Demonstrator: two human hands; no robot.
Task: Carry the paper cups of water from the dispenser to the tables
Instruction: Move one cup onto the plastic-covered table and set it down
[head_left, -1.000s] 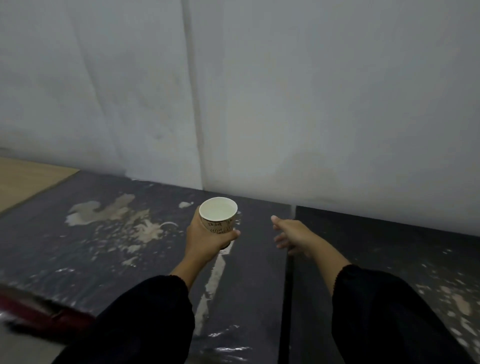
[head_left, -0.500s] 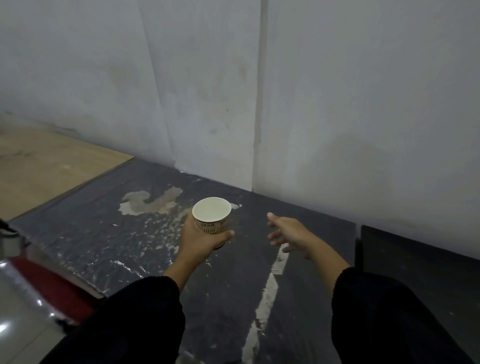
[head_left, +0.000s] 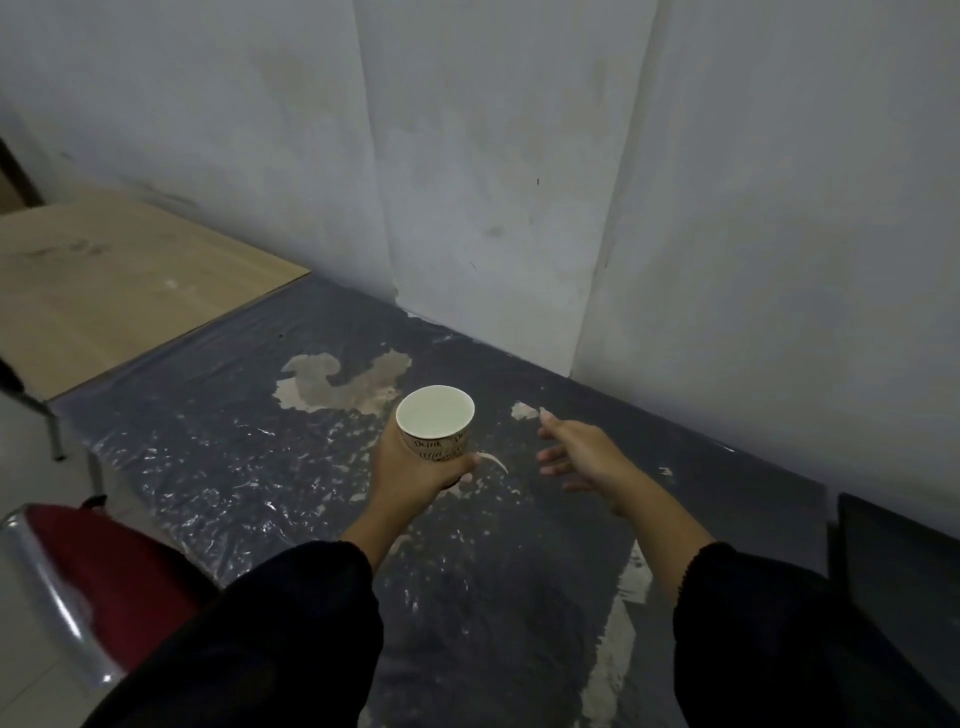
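Observation:
A white paper cup (head_left: 435, 422) with dark lettering stands upright in my left hand (head_left: 410, 467), which is wrapped around its lower half. The cup hovers above a dark grey table (head_left: 234, 447) whose worn top shows pale peeled patches. Whether there is water inside the cup is not clear from this angle. My right hand (head_left: 582, 454) floats to the right of the cup, fingers spread, holding nothing. Both arms wear black sleeves.
A light wooden table (head_left: 104, 291) adjoins the dark one at the left. A red chair seat with a chrome frame (head_left: 78, 582) sits at the lower left. Another dark table (head_left: 893, 566) begins at the right across a gap. A white wall (head_left: 519, 156) backs the tables.
The view has swung left, bringing the wooden table and the red chair further into sight. The cup stays in my left hand and my right hand stays open beside it.

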